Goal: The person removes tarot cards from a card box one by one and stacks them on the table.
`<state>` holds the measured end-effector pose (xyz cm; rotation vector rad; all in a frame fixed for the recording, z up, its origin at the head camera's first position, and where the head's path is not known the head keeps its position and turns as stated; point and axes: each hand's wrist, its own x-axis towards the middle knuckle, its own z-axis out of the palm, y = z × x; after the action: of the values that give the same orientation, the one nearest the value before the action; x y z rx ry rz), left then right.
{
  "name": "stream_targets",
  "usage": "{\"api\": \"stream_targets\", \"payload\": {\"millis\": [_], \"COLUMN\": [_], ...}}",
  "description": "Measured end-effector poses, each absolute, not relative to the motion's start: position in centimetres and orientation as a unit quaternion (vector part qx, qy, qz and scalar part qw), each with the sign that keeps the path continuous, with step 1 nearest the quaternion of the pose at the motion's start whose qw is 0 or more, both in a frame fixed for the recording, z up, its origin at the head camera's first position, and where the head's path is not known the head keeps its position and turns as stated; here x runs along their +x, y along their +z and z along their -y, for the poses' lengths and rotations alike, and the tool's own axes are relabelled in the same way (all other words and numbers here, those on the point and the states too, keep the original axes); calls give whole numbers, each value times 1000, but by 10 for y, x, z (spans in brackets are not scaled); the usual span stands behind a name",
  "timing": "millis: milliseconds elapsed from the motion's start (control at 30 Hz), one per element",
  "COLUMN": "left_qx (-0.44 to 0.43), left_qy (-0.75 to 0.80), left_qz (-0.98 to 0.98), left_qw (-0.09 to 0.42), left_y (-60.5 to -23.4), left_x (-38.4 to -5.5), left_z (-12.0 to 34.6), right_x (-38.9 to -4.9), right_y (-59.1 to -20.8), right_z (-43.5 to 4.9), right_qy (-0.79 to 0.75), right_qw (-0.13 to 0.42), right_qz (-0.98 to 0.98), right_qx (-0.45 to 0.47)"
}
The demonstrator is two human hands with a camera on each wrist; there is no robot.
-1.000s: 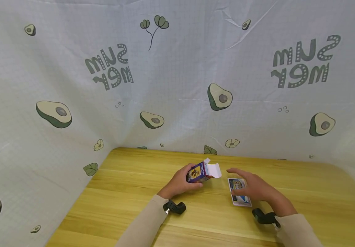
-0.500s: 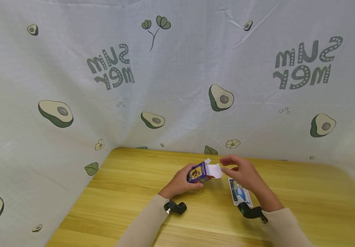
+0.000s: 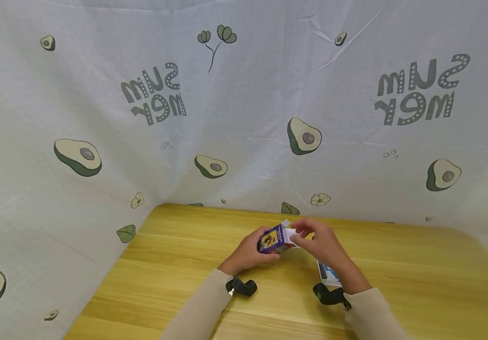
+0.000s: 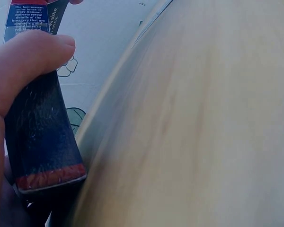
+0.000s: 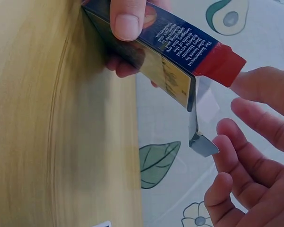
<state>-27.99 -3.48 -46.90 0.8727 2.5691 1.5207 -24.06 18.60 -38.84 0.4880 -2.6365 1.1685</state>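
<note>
A blue card box (image 3: 271, 239) with a yellow picture panel lies tilted in my left hand (image 3: 248, 250), its end flaps unfolded toward the right. My left thumb (image 4: 42, 52) presses along its narrow printed side in the left wrist view. My right hand (image 3: 322, 243) is at the box's open end, fingers loosely bent. In the right wrist view, the thumb tip touches a red side flap (image 5: 222, 64), while a bent pale flap (image 5: 203, 145) is beside the fingertips. Partly covered by my right forearm, a stack of picture cards (image 3: 329, 276) lies on the table.
The wood-grain table (image 3: 210, 231) runs back to a white curtain (image 3: 244, 104) printed with avocados and lettering. Black wrist cameras, one (image 3: 241, 286) on the left and another (image 3: 328, 295) on the right, sit just above the tabletop.
My right hand has moved left from above the cards to the flaps of the box. My left hand and the box have stayed nearly still.
</note>
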Motion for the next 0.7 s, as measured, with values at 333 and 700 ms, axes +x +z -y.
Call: {"api": "stream_targets", "payload": {"millis": [333, 700], "left_qx": [289, 292], "left_qy": [490, 493], "left_qz": [-822, -820], "left_qw": [14, 11], "left_y": [-466, -467], "left_x": [-278, -279], "left_z": [34, 34], "right_x": [-239, -241], "right_y": [-393, -396], "right_z": [-179, -171], "right_qy": [395, 397], "right_qw": [93, 72], "right_qz": [904, 910], "right_qx": [134, 90]}}
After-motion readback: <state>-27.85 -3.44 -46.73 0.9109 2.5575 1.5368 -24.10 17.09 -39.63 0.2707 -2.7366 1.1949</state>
